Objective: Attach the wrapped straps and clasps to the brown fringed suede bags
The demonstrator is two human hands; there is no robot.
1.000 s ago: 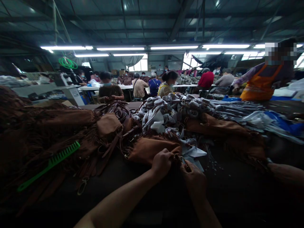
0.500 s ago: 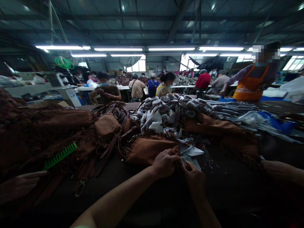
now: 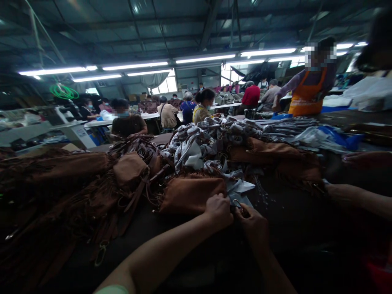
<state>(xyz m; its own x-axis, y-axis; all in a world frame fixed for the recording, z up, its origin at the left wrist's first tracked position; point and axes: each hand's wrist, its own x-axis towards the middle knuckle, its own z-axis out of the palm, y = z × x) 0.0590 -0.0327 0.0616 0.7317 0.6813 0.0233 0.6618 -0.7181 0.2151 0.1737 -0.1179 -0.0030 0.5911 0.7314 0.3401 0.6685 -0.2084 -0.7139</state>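
Observation:
A brown fringed bag [image 3: 192,197] lies on the dark table straight ahead of me. My left hand [image 3: 219,212] is closed at the bag's near right corner, its fingers curled round the edge. Close beside it, my right hand [image 3: 252,224] pinches a metal clasp [image 3: 237,203], which seems to sit on the end of a brown strap. The bag's corner between the two hands is mostly hidden by my fingers.
Behind the bag rises a heap of wrapped straps [image 3: 196,143]. More brown fringed bags [image 3: 130,167] are piled to the left, with a loose gold clasp [image 3: 101,253] nearby. A co-worker's hand [image 3: 341,194] reaches in from the right, at another brown bag [image 3: 300,169].
The view has tilted and shifted. My left hand has curled tighter at the bag corner. A co-worker's hand with a green comb has gone from the left; another person appears at the right edge.

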